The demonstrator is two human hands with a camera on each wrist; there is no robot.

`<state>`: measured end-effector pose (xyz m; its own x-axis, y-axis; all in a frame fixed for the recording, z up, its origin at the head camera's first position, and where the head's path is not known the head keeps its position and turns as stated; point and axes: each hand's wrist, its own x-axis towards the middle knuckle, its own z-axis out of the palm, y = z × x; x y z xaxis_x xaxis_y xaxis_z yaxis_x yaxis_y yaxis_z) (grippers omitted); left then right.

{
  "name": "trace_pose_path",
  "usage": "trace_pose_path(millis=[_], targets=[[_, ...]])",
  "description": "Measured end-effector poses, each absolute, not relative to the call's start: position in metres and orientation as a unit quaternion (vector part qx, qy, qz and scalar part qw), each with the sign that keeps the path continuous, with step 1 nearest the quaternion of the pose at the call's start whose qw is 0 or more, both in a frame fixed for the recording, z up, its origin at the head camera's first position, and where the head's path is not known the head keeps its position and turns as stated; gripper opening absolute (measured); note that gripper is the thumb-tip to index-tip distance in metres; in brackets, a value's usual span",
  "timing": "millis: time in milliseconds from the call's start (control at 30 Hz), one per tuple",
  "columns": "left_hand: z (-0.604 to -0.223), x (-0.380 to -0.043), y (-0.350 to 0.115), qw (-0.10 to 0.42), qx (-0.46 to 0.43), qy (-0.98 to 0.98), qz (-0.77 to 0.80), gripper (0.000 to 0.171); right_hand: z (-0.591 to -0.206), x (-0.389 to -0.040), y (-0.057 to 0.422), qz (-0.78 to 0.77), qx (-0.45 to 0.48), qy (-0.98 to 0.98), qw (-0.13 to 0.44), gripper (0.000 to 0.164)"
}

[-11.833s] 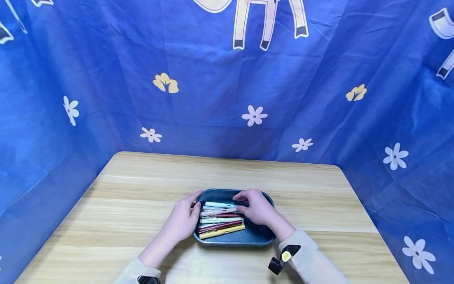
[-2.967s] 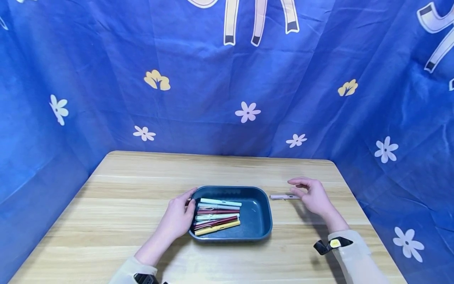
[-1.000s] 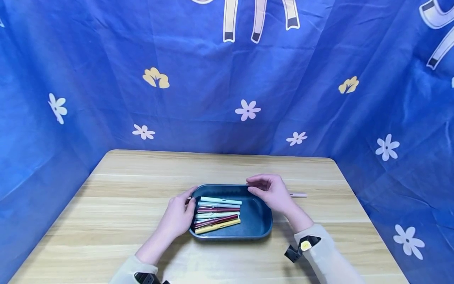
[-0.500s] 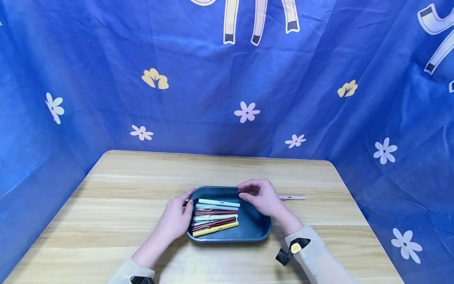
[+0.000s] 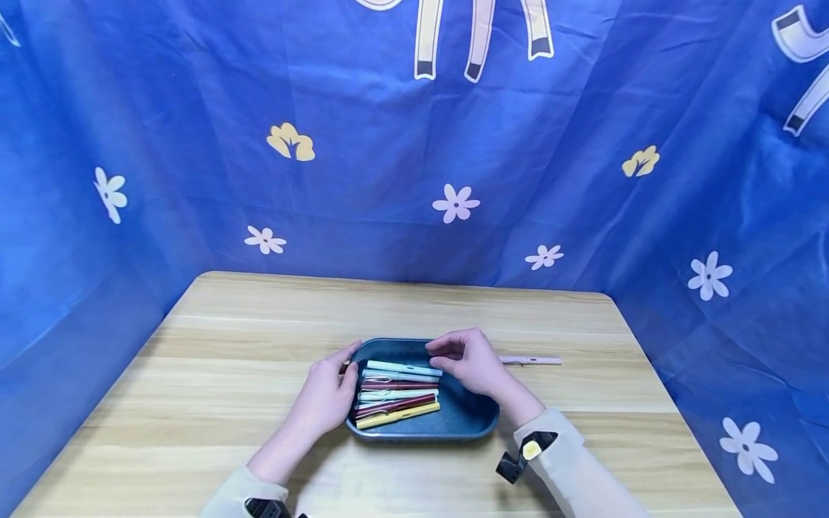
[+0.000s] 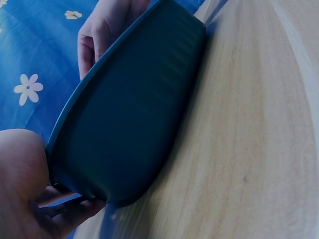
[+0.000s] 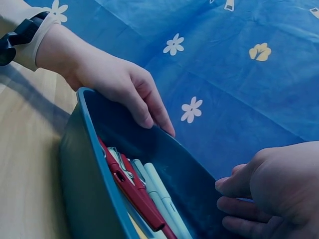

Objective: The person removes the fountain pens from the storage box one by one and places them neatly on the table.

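My left grip [image 5: 330, 388] pinching the end of the blue box [image 5: 466, 419], I've brought my right grip [image 5: 471, 363], apparently empty with fingers apart, back over it from the lilac pen [image 5: 540, 360] on the table [image 5: 388, 309], so one is out and the remaining pens [image 5: 398, 395] lie inside.

On the table [image 5: 259, 316] sits the tray [image 5: 466, 411], pens [image 5: 398, 395] in its left part, my left hand [image 5: 329, 392] at its left end, my right hand [image 5: 474, 365] over it, a lone pen [image 5: 534, 360] to its right, cloth [image 5: 363, 201] behind

Tray [image 5: 461, 411]: room nr R corner; R hand [image 5: 475, 363] blocks far R, pens [image 5: 398, 394] L.
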<state>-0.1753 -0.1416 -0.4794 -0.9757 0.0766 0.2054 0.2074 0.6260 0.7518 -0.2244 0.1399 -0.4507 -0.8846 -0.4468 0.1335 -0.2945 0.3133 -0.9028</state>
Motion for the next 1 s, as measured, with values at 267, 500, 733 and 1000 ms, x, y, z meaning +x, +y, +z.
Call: trace_pose_path(millis=[267,500,733,1000], targets=[[-0.477,-0.174,-0.144,0.076,-0.076,-0.898,-0.426,0.045,-0.457,-0.228,0.133,-0.531,-0.24,0.809,0.08,0.019],[-0.478,-0.173,-0.142,0.079,-0.078,-0.898,-0.425,0.045,-0.462,-0.228,0.129,-0.491,-0.237,0.833,0.088,0.019],[-0.48,-0.171,-0.144,0.084,-0.077,-0.897,-0.427,0.045,-0.47,-0.226,0.125,-0.441,-0.239,0.86,0.092,0.019],[-0.479,-0.17,-0.145,0.083,-0.08,-0.895,-0.431,0.044,-0.471,-0.226,0.12,-0.401,-0.256,0.875,0.09,0.017]])
